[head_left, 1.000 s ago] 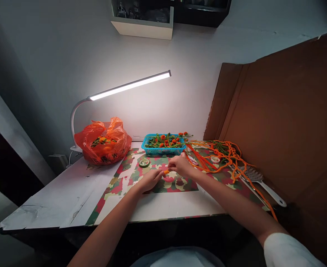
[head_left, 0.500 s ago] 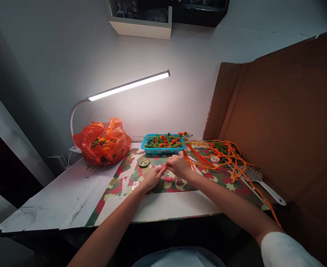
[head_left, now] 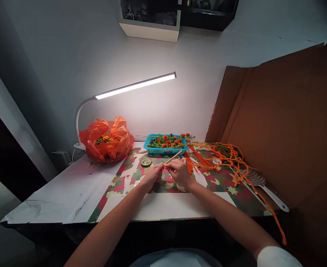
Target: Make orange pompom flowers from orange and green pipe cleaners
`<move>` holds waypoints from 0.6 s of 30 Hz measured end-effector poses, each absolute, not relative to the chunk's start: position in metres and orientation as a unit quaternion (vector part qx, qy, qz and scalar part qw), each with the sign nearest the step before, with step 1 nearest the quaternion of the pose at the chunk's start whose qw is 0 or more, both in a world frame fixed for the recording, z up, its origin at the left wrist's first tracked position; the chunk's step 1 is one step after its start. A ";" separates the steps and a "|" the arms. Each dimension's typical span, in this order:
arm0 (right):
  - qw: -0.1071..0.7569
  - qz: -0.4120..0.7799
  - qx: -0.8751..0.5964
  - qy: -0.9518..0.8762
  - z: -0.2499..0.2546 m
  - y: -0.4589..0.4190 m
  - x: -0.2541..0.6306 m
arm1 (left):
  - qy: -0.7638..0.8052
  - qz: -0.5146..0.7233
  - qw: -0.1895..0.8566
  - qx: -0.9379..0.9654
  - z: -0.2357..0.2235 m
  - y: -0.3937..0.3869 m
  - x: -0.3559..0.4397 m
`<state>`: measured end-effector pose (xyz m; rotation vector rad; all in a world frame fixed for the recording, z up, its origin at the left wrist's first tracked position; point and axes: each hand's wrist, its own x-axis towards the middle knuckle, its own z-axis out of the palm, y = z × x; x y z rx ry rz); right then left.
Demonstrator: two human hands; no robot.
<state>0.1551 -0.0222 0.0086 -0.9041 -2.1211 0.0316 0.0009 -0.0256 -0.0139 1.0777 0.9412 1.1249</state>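
My left hand (head_left: pixel 152 177) and my right hand (head_left: pixel 181 173) meet over the middle of the patterned table. A thin pale stick (head_left: pixel 175 156) slants up and right from between them, lying along my right fingers, which are closed on it. At its lower end, a small orange bit (head_left: pixel 163 165) shows between the two sets of fingertips. My left fingers pinch there; its exact shape is mostly hidden. Just left of the hands lies a roll of green tape (head_left: pixel 146 165). Behind them stands a blue basket (head_left: pixel 166 151) with orange pompom-like flowers (head_left: pixel 165 137) on green stems.
An orange plastic bag (head_left: pixel 116 150) sits at the left beneath a lit desk lamp (head_left: pixel 135 86). To the right lie orange fuzzy strands (head_left: pixel 240 167), loose orange strips (head_left: pixel 201 158) and a white-handled brush (head_left: pixel 274 196). Cardboard (head_left: pixel 286 122) stands upright along the right side.
The pale stick and orange bit now show between my fingers. My right hand has turned and lowered slightly. The whole view has shifted, so the table things appear farther right.
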 end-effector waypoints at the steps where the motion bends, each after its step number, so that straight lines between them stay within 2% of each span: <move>1: 0.417 0.032 -0.353 -0.837 0.007 -0.022 0.156 | 0.402 0.487 0.621 0.465 -0.014 -0.025 0.000; 4: 0.445 0.123 -0.336 -0.821 0.004 -0.018 0.162 | 0.374 0.492 0.631 0.469 -0.012 -0.024 -0.001; 7: 0.449 0.288 -0.314 -0.786 0.001 -0.010 0.170 | 0.330 0.487 0.632 0.504 -0.009 -0.027 -0.002; 9: 0.394 0.395 -0.299 -0.774 0.004 -0.002 0.178 | 0.308 0.454 0.627 0.553 -0.007 -0.030 -0.003; 11: 0.296 0.443 -0.301 -0.791 0.010 0.007 0.186 | 0.307 0.399 0.602 0.620 -0.006 -0.033 -0.005; 13: 0.208 0.426 -0.315 -0.822 0.018 0.014 0.192 | 0.326 0.336 0.554 0.689 -0.005 -0.034 -0.007; 15: 0.157 0.364 -0.318 -0.861 0.026 0.018 0.195 | 0.353 0.281 0.493 0.744 -0.005 -0.034 -0.009; 18: 0.163 0.210 -0.326 -0.907 0.033 0.016 0.190 | 0.409 0.250 0.396 0.783 -0.009 -0.032 -0.011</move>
